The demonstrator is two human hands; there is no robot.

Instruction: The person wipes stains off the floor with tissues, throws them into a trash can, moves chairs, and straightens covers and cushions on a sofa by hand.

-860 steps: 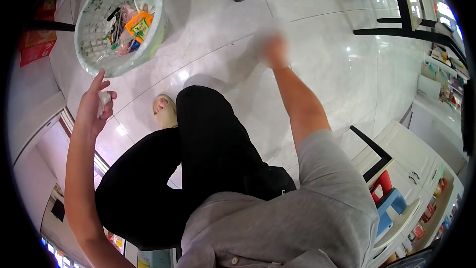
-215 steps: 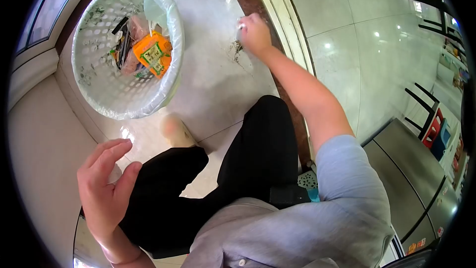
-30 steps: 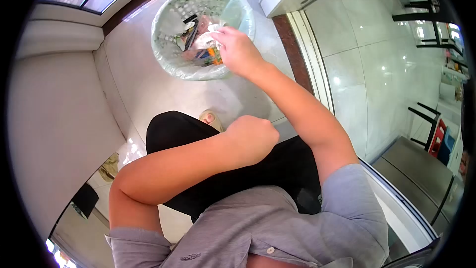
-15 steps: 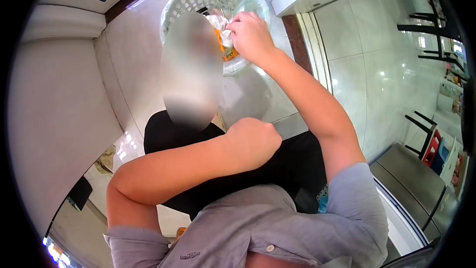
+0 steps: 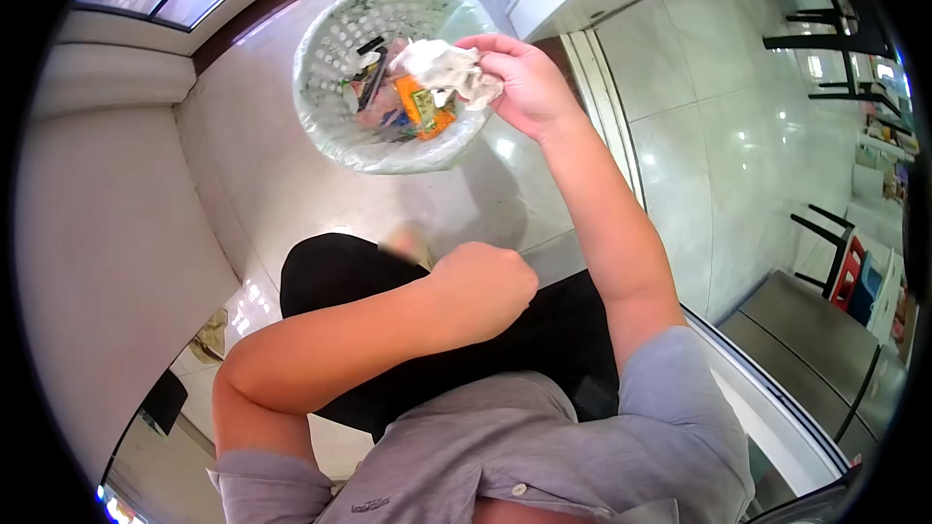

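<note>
The right hand (image 5: 532, 87), near the top middle of the frame, pinches a crumpled white tissue (image 5: 451, 68) between thumb and fingers. The tissue hangs over the right side of the bin (image 5: 330, 68). The left hand (image 5: 485, 291) is curled in the middle of the frame, over the black pants (image 5: 582, 330); its fingers are tucked out of sight, so I cannot tell if it holds something. In the bin lie an orange pack (image 5: 427, 124) and other trash, and a thin bag (image 5: 379, 158) is folded over the rim. A few things could go wrong. The tissue looks soft and bunched up, and it is pinched only on one side, so a piece might slip out. The right hand is close to the bin's right edge, so a bit that drops on that side could land on the floor (image 5: 282, 194). Dirt in the folds, if there is any, could shake loose. The right hand could also catch the bag and drag its edge down, because it looks thin and slippery.
</note>
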